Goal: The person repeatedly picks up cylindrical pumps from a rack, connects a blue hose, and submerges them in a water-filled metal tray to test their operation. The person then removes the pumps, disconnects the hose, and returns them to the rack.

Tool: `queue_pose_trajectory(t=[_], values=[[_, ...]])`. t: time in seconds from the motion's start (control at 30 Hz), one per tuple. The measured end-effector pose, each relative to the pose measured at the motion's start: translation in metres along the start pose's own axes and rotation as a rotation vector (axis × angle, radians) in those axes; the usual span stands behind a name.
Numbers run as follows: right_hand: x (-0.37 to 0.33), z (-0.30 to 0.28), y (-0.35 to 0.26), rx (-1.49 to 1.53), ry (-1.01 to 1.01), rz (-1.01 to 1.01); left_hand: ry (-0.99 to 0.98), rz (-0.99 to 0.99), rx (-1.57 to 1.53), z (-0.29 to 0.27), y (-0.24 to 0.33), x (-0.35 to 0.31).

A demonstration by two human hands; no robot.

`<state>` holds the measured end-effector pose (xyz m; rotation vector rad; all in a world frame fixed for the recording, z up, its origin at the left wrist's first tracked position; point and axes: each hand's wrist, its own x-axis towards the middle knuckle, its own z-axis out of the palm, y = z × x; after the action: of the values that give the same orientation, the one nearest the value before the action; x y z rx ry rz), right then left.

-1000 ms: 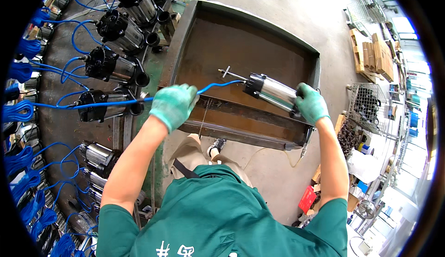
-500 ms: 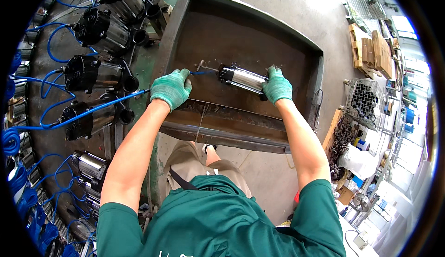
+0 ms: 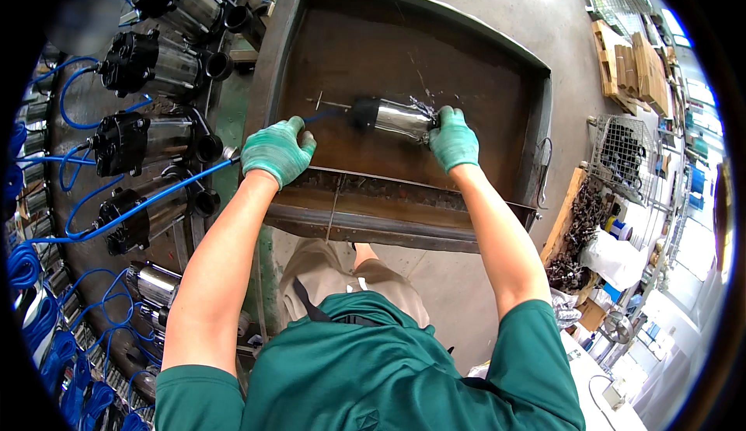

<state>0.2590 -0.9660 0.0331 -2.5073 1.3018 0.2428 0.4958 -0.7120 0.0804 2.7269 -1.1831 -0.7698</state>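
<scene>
My right fingers (image 3: 451,118) clamp one end of the shiny, cylindrical pump (image 3: 404,119). Its long axis lies nearly crosswise, black end pointing toward my left fingers (image 3: 294,126), which close around the blue cable (image 3: 186,184). Beyond both sets of fingers, the brown metal tray (image 3: 497,112) offers open room; its straight divider (image 3: 381,177) runs nearer me.

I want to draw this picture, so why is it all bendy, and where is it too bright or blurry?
Head view: the fisheye lens bends straight edges, like those of the metal tray, and leaves dark corners; head view: windows at the right glare white and the silver cylinder shines; head view: its black end looks smeared, perhaps from moving.
</scene>
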Motion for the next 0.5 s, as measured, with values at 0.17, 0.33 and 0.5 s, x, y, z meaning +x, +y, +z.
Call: queue_pose_trajectory(t=[0.17, 0.33, 0.5], values=[[-0.05, -0.039, 0.049, 0.175, 0.116, 0.0, -0.035, -0.023, 0.007, -0.001, 0.002, 0.0], [-0.073, -0.05, 0.172, 0.23, 0.333, -0.016, -0.03, -0.036, 0.054, 0.001, 0.007, 0.003], [-0.072, -0.029, 0.211, 0.2, 0.381, 0.215, 0.067, -0.014, 0.063, 0.008, 0.007, 0.002]])
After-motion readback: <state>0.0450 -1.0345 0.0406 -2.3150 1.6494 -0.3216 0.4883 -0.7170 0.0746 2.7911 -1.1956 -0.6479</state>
